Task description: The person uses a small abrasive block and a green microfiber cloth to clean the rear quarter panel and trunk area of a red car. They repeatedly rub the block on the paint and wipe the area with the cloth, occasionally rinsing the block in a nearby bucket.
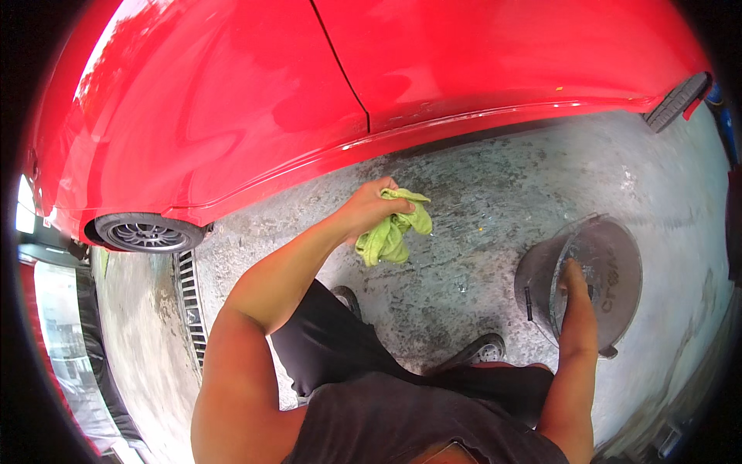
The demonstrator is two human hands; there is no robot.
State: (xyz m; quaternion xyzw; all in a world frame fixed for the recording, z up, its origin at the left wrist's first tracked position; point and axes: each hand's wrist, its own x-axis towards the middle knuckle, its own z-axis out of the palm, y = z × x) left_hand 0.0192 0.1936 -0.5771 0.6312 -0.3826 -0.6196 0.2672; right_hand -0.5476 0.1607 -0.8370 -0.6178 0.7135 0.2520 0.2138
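My left hand (pixel 377 207) grips a crumpled yellow-green cloth (pixel 387 240), which hangs below the fingers over the concrete floor. It is in front of the lower side of a red car (pixel 243 110). At the right, my right hand (pixel 573 277) reaches down inside a dark grey bucket (pixel 536 272). Its fingers are partly hidden, so whether they hold anything cannot be seen. The bucket has a thin wire handle with a black grip (pixel 528 303), lying against its outside, and some raised writing.
The car's wheels stand at the left (pixel 149 233) and far right (pixel 677 103). A slotted drain grate (pixel 191 307) crosses the stained concrete floor (pixel 458 185) on the left. My shoes (pixel 487 351) are between the car and my body, close to the bucket.
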